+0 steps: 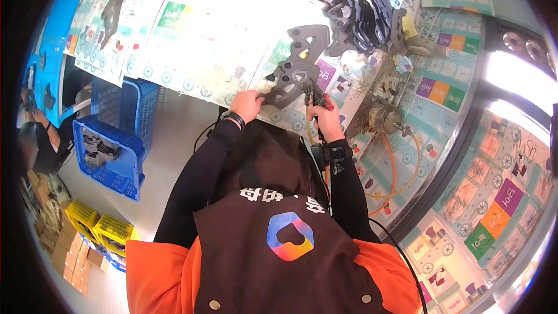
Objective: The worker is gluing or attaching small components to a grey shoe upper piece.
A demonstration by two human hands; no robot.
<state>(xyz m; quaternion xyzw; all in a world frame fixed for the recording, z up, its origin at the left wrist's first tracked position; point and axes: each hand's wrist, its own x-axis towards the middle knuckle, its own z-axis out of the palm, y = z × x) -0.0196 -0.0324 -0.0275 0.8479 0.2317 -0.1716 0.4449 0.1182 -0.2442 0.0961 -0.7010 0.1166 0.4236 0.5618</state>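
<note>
My left hand (pixel 247 105) pinches the lower left edge of a dark grey, flat part with cut-out openings (pixel 289 75), which lies near the table's front edge. In my right hand (pixel 327 120) is a dark, grimy hand tool (pixel 314 94) with a red piece; its tip meets the right side of the grey part, and its exact kind is hard to make out. A yellowish hose runs down beside that hand. Just beyond lies a second grey part of like shape (pixel 308 39), touching or overlapping the first.
A heap of similar dark parts (pixel 363 20) fills the table's far right. Grimy fittings (pixel 383 119) with an orange hose (pixel 392 163) stand to the right. Blue crates (pixel 139 160) and yellow crates (pixel 116 231) are at left. Another person's hand (pixel 39 117) is at the far left.
</note>
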